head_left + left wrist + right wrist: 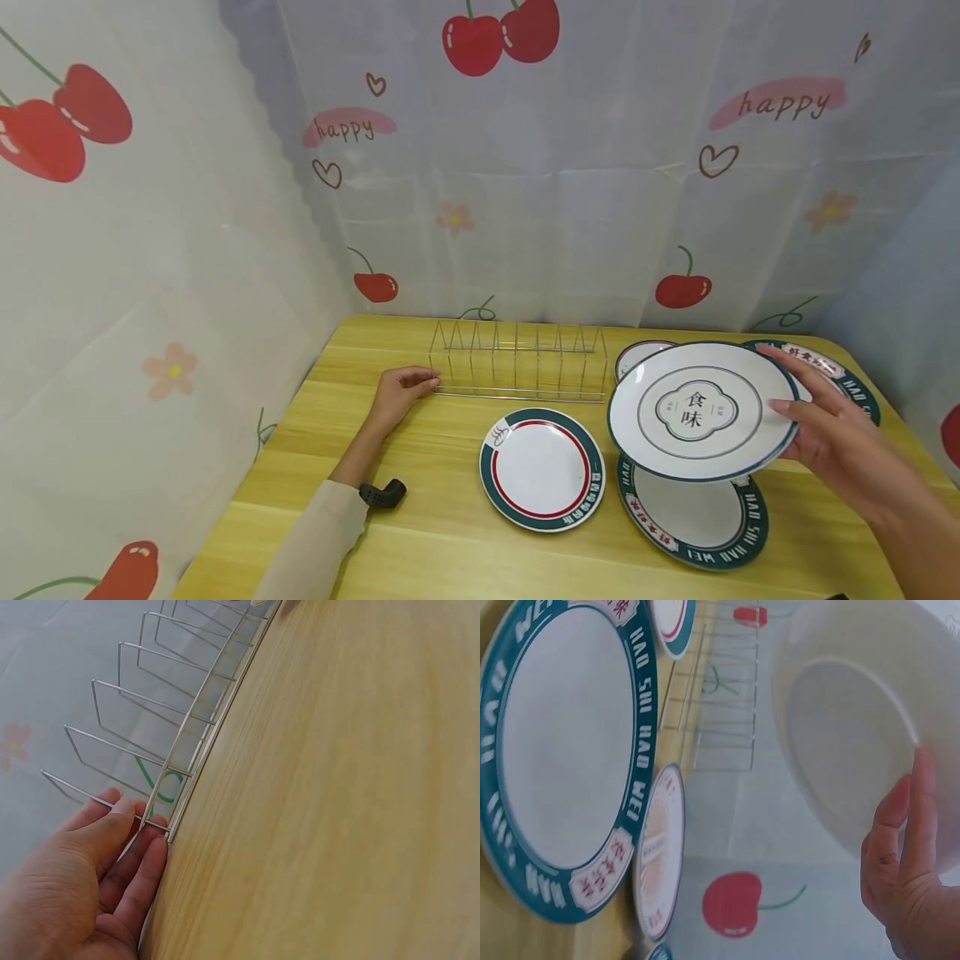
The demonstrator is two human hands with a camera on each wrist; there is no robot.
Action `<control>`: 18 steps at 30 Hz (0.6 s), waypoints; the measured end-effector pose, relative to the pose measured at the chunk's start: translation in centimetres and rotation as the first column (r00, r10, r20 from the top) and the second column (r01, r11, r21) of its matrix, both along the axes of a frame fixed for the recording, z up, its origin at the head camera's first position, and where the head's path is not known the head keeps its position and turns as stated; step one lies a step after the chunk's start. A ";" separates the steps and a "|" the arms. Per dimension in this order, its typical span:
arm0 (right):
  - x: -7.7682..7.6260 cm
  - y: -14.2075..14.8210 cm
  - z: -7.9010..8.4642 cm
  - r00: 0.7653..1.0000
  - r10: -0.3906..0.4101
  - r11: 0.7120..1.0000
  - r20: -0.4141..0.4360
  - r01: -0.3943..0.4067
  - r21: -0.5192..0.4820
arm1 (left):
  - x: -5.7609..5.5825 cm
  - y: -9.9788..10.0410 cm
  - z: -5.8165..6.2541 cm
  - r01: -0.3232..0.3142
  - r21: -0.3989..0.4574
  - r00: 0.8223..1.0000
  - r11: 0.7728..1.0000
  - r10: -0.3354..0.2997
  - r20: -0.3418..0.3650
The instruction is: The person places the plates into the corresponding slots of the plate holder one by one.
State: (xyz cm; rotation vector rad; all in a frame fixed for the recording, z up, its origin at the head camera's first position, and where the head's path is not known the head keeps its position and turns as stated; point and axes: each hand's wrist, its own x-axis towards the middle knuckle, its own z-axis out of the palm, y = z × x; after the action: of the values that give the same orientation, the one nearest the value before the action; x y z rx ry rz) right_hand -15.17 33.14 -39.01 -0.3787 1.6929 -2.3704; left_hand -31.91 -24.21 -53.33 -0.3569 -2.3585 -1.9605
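Observation:
My right hand (pixel 843 429) grips the right edge of a white plate (pixel 705 454) with a thin dark rim and a Chinese emblem, holding it tilted above the table. In the right wrist view the plate's pale underside (pixel 847 742) shows, with fingers (pixel 922 802) spread beneath it. At the left end of a wire dish rack (pixel 517 392), my left hand (pixel 401 400) pinches the corner wire. The left wrist view shows thumb and fingers (pixel 154 862) around that wire. No plates stand in the rack's slots.
A green-rimmed plate with a red ring (pixel 540 467) lies before the rack. Another green-rimmed plate (pixel 693 508) lies below the held one. Behind it are a small plate (pixel 637 354) and a large green-rimmed plate (pixel 855 387), both partly hidden. A cherry-printed curtain (pixel 525 208) borders the wooden table (pixel 420 533).

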 end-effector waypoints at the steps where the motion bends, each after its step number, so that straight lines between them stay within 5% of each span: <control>1: -0.2 -0.5 0.3 1.000 0.017 1.000 -0.002 -0.017 -0.019 | 0.0 0.0 0.0 0.003 0.004 1.000 1.000 -0.003 0.002; 18: -4.4 -9.5 3.8 0.998 -0.009 0.986 -0.064 0.020 0.166 | 0.1 -0.1 0.0 0.008 -0.003 0.999 1.000 -0.008 -0.032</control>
State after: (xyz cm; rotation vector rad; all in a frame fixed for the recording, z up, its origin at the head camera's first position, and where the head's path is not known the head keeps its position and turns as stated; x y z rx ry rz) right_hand -19.54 23.61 -35.25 -0.4177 1.9115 -2.2271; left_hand -31.79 -24.32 -53.37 -0.3958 -2.3438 -1.9403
